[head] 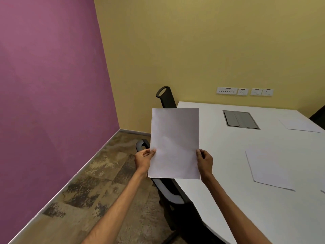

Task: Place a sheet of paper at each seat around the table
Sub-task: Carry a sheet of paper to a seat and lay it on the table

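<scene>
Two-handed grip | your L hand (143,160) + R hand (204,162) pinch sheet (175,143) by side edges | table (219,155) w/ 2 papers (269,169) right of grip

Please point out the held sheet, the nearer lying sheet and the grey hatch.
held sheet (175,143), head view, page centre
nearer lying sheet (269,169), head view, page centre
grey hatch (241,119), head view, lid centre

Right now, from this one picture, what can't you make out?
All head view.
- Near chair: mostly hidden by the held sheet and the table.
- Left hand and right hand: whatever lies behind the sheet is covered by it.
- Dark shape at the right edge: cut off, unidentifiable.
- Pale sliver on the table: cut off by the right edge.
- Wall sockets: markings too small to read.
</scene>
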